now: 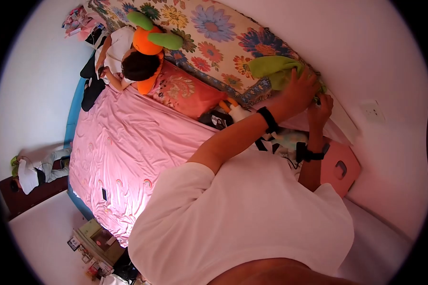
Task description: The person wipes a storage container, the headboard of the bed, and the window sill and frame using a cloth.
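Note:
A green cloth (275,70) hangs over the end of the flower-patterned headboard cover (214,26), close to the wall. My left hand (302,90) is on the cloth, its fingers bent around the folds. Just below and to the right, my right hand (320,108) pinches a lower part of the same cloth near the corner. Part of the cloth is hidden behind my hands. Each wrist wears a black band.
A red patterned pillow (183,88) and a pink sheet (142,128) cover the bed. A person (121,59) sits at the far side beside an orange-and-green plush toy (147,40). Right of me are a pink box (337,166) with a handle hole and a wall socket (373,111).

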Action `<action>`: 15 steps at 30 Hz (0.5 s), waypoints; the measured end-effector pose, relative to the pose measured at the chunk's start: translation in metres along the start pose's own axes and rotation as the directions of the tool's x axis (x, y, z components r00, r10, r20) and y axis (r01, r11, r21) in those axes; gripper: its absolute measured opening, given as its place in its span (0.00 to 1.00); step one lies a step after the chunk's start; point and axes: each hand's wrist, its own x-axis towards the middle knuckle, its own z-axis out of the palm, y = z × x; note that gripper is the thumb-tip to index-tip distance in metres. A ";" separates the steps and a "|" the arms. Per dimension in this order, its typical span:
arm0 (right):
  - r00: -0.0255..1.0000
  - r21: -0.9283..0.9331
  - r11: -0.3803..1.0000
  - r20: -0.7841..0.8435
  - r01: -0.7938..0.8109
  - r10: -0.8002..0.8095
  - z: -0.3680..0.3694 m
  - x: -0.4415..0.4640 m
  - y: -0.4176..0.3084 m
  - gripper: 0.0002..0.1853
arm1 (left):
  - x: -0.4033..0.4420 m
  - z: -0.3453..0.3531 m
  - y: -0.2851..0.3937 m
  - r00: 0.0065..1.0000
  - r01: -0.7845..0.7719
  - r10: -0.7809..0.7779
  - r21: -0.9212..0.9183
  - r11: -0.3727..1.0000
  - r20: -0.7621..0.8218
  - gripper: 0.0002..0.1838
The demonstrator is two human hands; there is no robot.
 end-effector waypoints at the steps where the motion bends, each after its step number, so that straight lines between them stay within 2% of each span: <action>1: 0.999 0.029 0.998 0.007 -0.047 0.047 -0.004 -0.005 0.001 0.15 | 0.000 0.000 0.004 0.999 0.015 -0.013 -0.045 0.999 0.041 0.27; 3: 0.996 0.055 0.994 0.007 -0.091 0.091 -0.008 -0.006 -0.003 0.15 | 0.003 0.000 0.006 0.997 0.026 -0.019 -0.089 0.996 0.076 0.27; 5: 0.988 0.196 0.971 -0.036 -0.138 0.148 -0.008 -0.008 -0.014 0.16 | -0.001 -0.001 -0.003 0.987 0.057 -0.016 -0.253 0.966 0.161 0.29; 6: 0.989 0.197 0.971 -0.036 -0.137 0.147 -0.009 -0.006 -0.020 0.16 | -0.005 0.003 -0.012 0.987 0.058 -0.017 -0.252 0.966 0.161 0.29; 8: 0.995 0.178 0.984 -0.093 -0.018 0.035 -0.008 0.002 -0.032 0.18 | -0.012 0.007 -0.032 0.999 -0.006 0.027 -0.411 0.912 0.045 0.34; 9: 0.995 0.179 0.984 -0.096 -0.017 0.035 -0.008 0.009 -0.039 0.18 | -0.013 -0.011 -0.035 0.999 -0.008 0.029 -0.409 0.912 0.044 0.34; 11: 0.999 0.279 0.960 0.027 -0.036 0.029 -0.004 0.019 -0.056 0.17 | -0.021 -0.050 -0.044 0.965 0.259 -0.233 -0.277 0.925 0.123 0.37; 12: 0.999 0.281 0.959 0.025 -0.041 0.036 0.004 0.023 -0.062 0.17 | -0.034 -0.055 -0.058 0.971 0.240 -0.236 -0.195 0.951 0.042 0.37; 13: 0.985 0.339 0.941 0.162 -0.006 -0.052 0.015 0.028 -0.068 0.16 | -0.048 -0.052 -0.073 0.973 0.224 -0.230 -0.110 0.968 -0.039 0.37; 14: 0.946 0.398 0.917 0.289 0.018 -0.145 0.020 0.028 -0.077 0.15 | -0.062 -0.044 -0.083 0.974 0.220 -0.225 -0.108 0.969 -0.033 0.37; 15: 0.948 0.399 0.917 0.286 0.016 -0.141 0.022 0.028 -0.092 0.15 | -0.077 -0.031 -0.093 0.916 0.385 -0.394 -0.122 0.915 -0.070 0.35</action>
